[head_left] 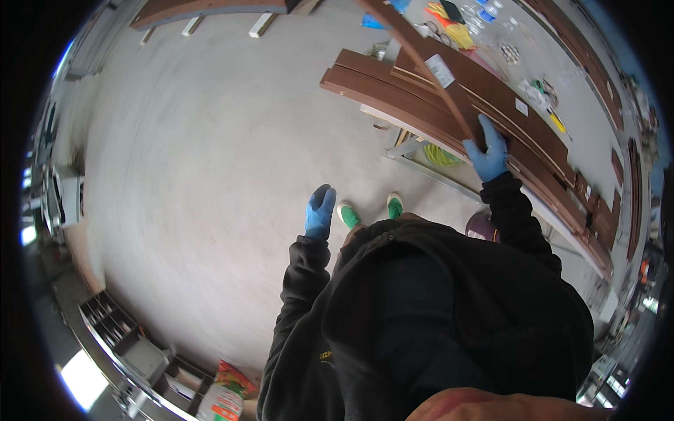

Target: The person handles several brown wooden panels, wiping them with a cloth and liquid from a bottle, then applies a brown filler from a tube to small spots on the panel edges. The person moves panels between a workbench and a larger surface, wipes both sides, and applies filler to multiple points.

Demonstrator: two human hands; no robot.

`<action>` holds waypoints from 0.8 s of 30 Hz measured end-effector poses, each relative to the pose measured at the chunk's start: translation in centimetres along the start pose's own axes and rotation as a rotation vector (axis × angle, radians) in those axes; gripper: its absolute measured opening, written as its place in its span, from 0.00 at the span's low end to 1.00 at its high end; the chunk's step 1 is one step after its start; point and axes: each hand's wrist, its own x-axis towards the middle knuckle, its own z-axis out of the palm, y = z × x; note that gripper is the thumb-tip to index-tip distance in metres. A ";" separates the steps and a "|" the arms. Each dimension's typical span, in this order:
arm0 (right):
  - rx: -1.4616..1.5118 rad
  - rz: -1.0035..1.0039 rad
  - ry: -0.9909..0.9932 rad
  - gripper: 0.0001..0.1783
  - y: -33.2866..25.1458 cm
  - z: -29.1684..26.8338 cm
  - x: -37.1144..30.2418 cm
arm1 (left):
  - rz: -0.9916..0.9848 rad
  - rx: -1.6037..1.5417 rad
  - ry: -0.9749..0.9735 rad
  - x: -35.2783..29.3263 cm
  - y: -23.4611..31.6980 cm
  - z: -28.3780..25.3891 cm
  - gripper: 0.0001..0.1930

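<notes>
Brown trim strip (421,67) gripped by right hand (489,151), left hand (319,212) free

A pale grey concrete floor (210,140) fills the room, evenly lit. Low shelving (119,330) lines the lower left, with a bright window (83,379) beside it. A colourful bag (225,396) lies near the shelving

White rectangular paper label (440,70) stuck on top brown board of stack, nr its far end. Second smaller white square label (521,107) on same stack, further along twd right edge. Orange/green/white printed plastic bag (223,396) on floor, bottom left, beside grey shelving unit (133,344). No screens or signs seen.
</notes>
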 end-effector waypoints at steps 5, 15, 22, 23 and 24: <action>0.121 0.044 -0.173 0.39 -5.5 1.8 -5.0 | 0.015 -0.367 -0.180 1.7 5.0 1.0 0.30; 0.313 0.105 -0.754 0.42 -13.8 3.7 -6.8 | 0.042 -0.967 -0.349 4.2 10.5 3.5 0.28; 0.202 0.065 -0.766 0.40 -12.8 4.3 -7.7 | -0.082 -1.143 -0.294 4.3 6.2 3.1 0.23; 0.172 0.053 -0.755 0.41 -12.9 4.4 -7.9 | -0.081 -1.155 -0.296 4.2 5.9 3.3 0.23; 0.128 0.057 -0.752 0.41 -13.0 4.5 -8.1 | -0.057 -1.159 -0.327 4.0 5.7 3.5 0.24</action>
